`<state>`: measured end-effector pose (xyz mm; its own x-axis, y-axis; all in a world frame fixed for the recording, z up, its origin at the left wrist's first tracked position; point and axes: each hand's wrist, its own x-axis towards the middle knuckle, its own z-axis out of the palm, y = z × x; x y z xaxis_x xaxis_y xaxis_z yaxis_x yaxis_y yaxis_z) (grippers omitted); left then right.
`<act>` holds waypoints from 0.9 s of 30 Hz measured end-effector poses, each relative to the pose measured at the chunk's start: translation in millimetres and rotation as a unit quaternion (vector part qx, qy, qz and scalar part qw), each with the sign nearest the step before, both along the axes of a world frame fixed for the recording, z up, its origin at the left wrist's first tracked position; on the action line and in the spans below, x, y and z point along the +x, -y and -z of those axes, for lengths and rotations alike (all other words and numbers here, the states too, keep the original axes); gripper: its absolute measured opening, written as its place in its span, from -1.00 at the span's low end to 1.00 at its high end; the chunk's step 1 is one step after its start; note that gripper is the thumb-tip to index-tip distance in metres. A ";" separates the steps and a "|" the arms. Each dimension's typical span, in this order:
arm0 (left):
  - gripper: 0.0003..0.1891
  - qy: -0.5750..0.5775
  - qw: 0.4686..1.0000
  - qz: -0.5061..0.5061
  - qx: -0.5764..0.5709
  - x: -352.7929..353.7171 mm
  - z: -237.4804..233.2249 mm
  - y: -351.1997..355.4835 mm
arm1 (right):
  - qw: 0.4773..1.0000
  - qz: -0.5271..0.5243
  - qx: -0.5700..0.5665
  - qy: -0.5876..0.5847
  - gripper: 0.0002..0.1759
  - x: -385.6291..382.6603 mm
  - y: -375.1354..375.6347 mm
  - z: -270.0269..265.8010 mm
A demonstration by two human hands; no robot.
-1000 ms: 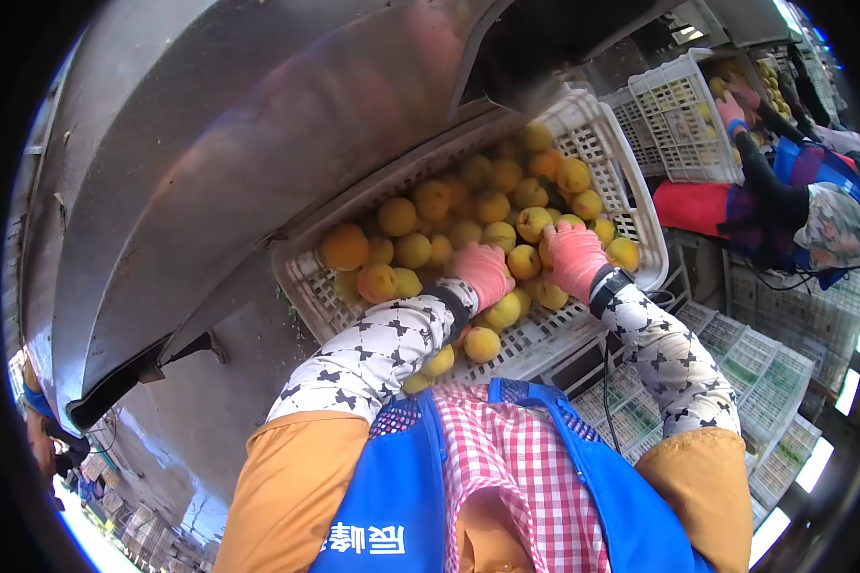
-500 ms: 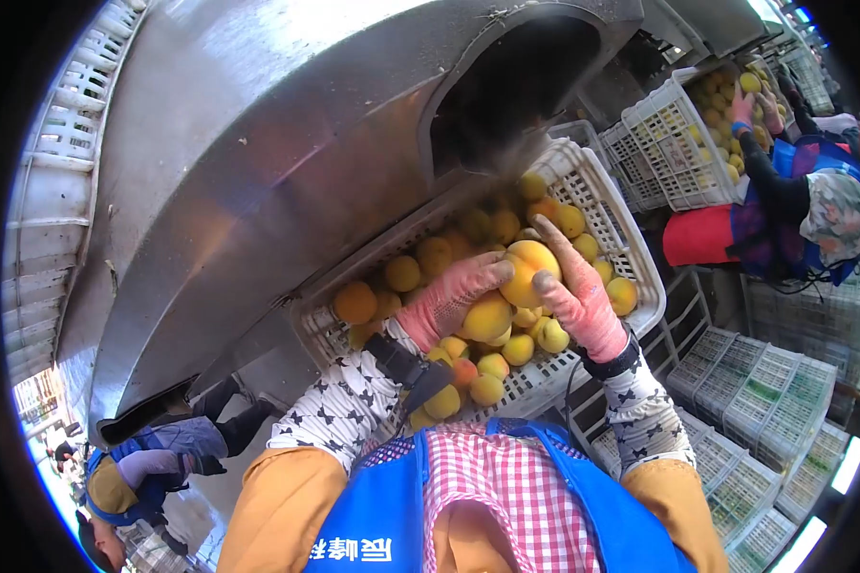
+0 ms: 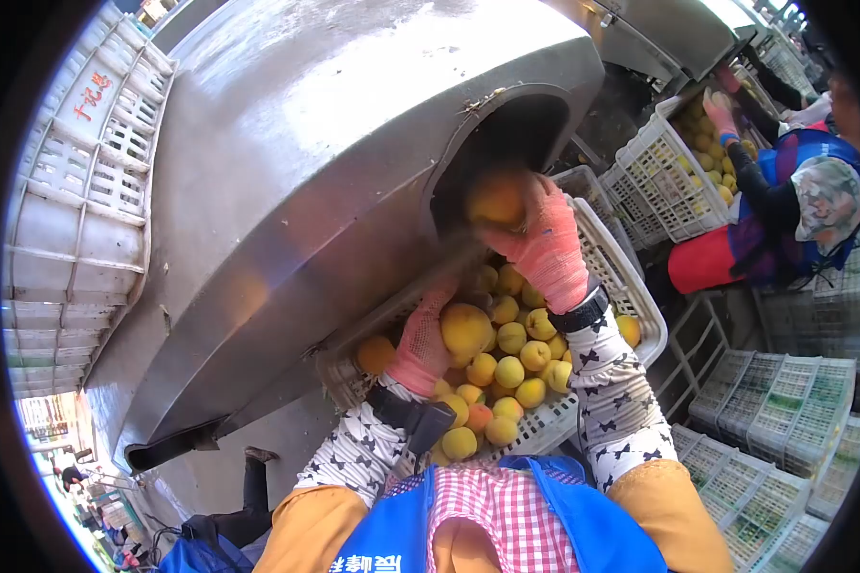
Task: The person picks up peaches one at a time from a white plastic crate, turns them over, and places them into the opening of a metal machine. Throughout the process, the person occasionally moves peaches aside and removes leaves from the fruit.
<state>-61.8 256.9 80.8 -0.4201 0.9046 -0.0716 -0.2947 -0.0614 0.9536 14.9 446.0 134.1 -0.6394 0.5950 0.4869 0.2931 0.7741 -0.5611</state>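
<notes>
A white plastic crate (image 3: pixel 631 282) holds several yellow-orange peaches (image 3: pixel 511 338). My right hand (image 3: pixel 552 250), in a pink glove, is raised over the crate's far part, its fingers round a blurred orange peach (image 3: pixel 497 199) at the dark opening (image 3: pixel 468 153) of the metal machine. My left hand (image 3: pixel 422 346), also pink-gloved, is lower, at the crate's left part. A large peach (image 3: pixel 466 329) rests against its fingers, which are curled and partly hidden behind the fruit.
The metal machine (image 3: pixel 287 210) arches over the crate's far side. White crates (image 3: pixel 86 191) stand at the left. Stacked crates (image 3: pixel 774 401) are at the lower right. A co-worker (image 3: pixel 803 191) handles peaches in another crate (image 3: pixel 669 181) at the upper right.
My right hand has moved up to the opening with a peach. My left hand has shifted slightly left and down. The large peach earlier between both hands is no longer there.
</notes>
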 end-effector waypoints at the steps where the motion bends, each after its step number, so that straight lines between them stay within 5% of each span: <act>1: -0.56 0.201 0.979 -0.004 -0.035 -1.5 2.3 9.0 | 0.995 0.018 0.085 0.056 -0.23 -6.2 1.0 -2.2; 2: -0.59 0.395 0.916 -0.009 -0.072 -2.7 6.5 13.9 | 0.994 0.041 0.094 0.042 -0.30 -12.0 6.5 -2.2; 6: -0.65 0.370 0.926 -0.060 -0.049 12.7 35.9 29.9 | 0.996 0.047 0.069 -0.025 -0.25 -60.8 -7.5 -4.3; 8: -0.53 0.020 0.996 -0.035 -0.083 8.8 71.1 29.7 | 0.994 0.055 0.054 -0.073 -0.22 -68.1 -8.7 -7.8; 9: -0.53 0.022 0.995 -0.035 -0.089 9.0 54.1 29.4 | 0.995 0.055 0.048 -0.070 -0.22 -54.6 -0.4 -18.3; 10: -0.50 0.276 0.957 -0.070 -0.055 7.7 34.7 24.6 | 0.992 0.011 -0.043 -0.122 -0.26 -31.3 5.9 -34.6; 11: -0.48 0.511 0.854 -0.100 -0.011 7.0 16.0 18.6 | 0.976 -0.036 -0.131 -0.172 -0.29 -8.6 12.0 -44.8; 13: -0.46 0.506 0.858 -0.083 0.031 9.5 0.5 12.5 | 0.960 -0.092 -0.251 -0.085 -0.37 32.7 28.7 -33.3; 17: -0.46 0.503 0.863 0.006 0.044 10.6 -13.1 7.5 | 0.963 -0.168 -0.211 -0.004 -0.38 74.3 52.5 -14.4; 20: -0.41 0.534 0.832 0.108 0.109 13.5 -10.0 3.4 | 0.954 -0.160 -0.255 0.002 -0.21 82.6 53.8 -10.7; 22: -0.38 0.559 0.821 0.091 0.073 21.7 -13.4 -4.6 | 0.914 -0.200 -0.349 -0.053 -0.03 78.6 62.8 -4.8; 27: -0.40 0.497 0.861 0.092 0.054 20.9 -25.2 -17.1 | 0.969 -0.093 -0.227 -0.027 -0.12 72.5 67.9 -19.5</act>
<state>-41.0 274.0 106.0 -0.0491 0.9732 -0.2246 -0.9763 0.0007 0.2163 87.5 378.1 153.7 -0.7373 0.6322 0.2380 0.1319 0.4803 -0.8671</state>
